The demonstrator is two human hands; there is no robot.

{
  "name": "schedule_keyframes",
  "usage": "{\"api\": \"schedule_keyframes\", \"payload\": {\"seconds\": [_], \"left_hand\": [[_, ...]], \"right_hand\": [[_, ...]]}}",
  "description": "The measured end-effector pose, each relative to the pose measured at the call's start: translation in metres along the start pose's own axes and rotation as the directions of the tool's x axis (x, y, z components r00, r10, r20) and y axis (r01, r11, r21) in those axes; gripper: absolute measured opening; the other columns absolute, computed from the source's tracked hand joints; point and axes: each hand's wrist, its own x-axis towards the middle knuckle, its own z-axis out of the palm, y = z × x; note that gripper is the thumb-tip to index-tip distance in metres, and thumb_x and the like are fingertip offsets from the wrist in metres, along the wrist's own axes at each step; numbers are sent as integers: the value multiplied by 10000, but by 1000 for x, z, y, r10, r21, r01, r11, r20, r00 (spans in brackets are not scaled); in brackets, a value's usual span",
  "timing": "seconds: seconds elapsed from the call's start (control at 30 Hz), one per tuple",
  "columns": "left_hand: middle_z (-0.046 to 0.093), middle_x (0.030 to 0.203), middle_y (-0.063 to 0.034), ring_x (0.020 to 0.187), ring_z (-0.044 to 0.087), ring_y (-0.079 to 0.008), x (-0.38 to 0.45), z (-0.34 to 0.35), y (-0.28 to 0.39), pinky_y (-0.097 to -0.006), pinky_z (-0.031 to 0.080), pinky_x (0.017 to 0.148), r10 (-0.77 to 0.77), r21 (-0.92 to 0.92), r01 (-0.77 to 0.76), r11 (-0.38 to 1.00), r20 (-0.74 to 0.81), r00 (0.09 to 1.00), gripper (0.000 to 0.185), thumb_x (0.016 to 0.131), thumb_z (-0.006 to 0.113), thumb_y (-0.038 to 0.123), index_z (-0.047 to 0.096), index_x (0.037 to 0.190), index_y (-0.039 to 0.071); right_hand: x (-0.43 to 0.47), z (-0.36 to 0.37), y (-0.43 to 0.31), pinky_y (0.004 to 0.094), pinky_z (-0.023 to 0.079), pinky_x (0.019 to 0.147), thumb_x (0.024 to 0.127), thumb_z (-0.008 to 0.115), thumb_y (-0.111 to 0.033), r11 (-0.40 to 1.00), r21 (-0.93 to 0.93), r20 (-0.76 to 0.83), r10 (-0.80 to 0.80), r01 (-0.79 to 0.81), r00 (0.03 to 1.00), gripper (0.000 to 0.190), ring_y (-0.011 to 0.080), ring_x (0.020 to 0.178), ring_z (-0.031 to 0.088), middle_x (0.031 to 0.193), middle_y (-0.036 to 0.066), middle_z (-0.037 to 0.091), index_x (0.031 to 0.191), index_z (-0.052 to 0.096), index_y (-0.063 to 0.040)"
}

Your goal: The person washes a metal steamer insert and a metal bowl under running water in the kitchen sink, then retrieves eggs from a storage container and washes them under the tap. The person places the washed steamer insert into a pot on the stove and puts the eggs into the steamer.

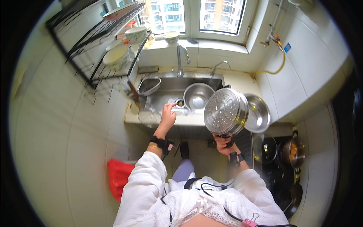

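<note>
My right hand (224, 143) grips the dark handle of a stainless steel steamer pot (225, 112), tilted so that its perforated base faces up and left, above the counter's front edge. My left hand (169, 112) holds nothing; its fingers are partly curled near the front rim of the steel sink (167, 98), close to the drain (180, 102). A steel basin (199, 96) sits in the sink, right of the drain. Another steel bowl (258, 113) is partly hidden behind the steamer pot, on the right. A wire-rimmed strainer basket (149, 86) is in the sink's left corner.
A faucet (180, 61) and a thin tap (221, 66) rise behind the sink. The black dish rack (110, 76) on the left wall holds bowls. At right, a glass lid (265, 149), a pot with food (295, 151) and a dark pan (293, 198) are at the stove. A red bag (119, 178) hangs lower left.
</note>
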Motion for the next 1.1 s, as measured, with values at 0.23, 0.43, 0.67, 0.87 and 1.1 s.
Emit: {"api": "schedule_keyframes", "payload": {"seconds": [0.23, 0.43, 0.67, 0.87, 1.1], "left_hand": [[409, 1515, -171, 1392, 383, -361, 221, 66, -132, -448, 346, 1142, -239, 258, 190, 947, 173, 956, 534, 859, 507, 29, 492, 1391, 54], [362, 1561, -125, 1439, 334, -341, 298, 113, -184, -518, 322, 1148, -270, 461, 108, 881, 302, 914, 600, 853, 514, 46, 440, 1447, 86], [596, 1242, -169, 1122, 587, -390, 294, 107, -202, -435, 489, 961, -200, 284, 101, 953, 344, 917, 381, 862, 489, -8, 629, 1213, 41], [593, 1290, -177, 1166, 574, -377, 268, 110, -206, -421, 463, 1009, -269, 77, 258, 963, 315, 910, 394, 895, 509, 43, 616, 1273, 50], [538, 1389, -178, 1260, 522, -360, 183, 130, -163, -505, 401, 1059, -898, -363, 924, 125, 354, 260, 552, 1015, 478, 372, 426, 1456, 45]], "right_hand": [[126, 15, -82, 221, 344, 464, 1008, 438, -171, 994, 105, -89, 43, -33, 995, 406, 47, 455, 384, 629, -19, 407, 1288, 480, 120], [173, 14, -131, 209, 330, 415, 1033, 405, -203, 994, 44, -185, 104, -98, 977, 399, 30, 434, 356, 597, -22, 381, 1241, 499, 124], [218, 7, -173, 205, 345, 402, 1049, 394, -211, 962, 142, -187, 258, -234, 948, 395, 41, 425, 369, 586, -22, 393, 1281, 494, 92], [239, -8, -194, 204, 361, 404, 1052, 387, -209, 945, 200, -227, 303, -261, 925, 380, 43, 427, 379, 587, -21, 408, 1262, 506, 84], [252, -9, -202, 213, 346, 405, 1050, 381, -207, 921, 254, -118, 331, -294, 936, 355, 51, 411, 366, 583, -25, 387, 1228, 507, 72]]}}
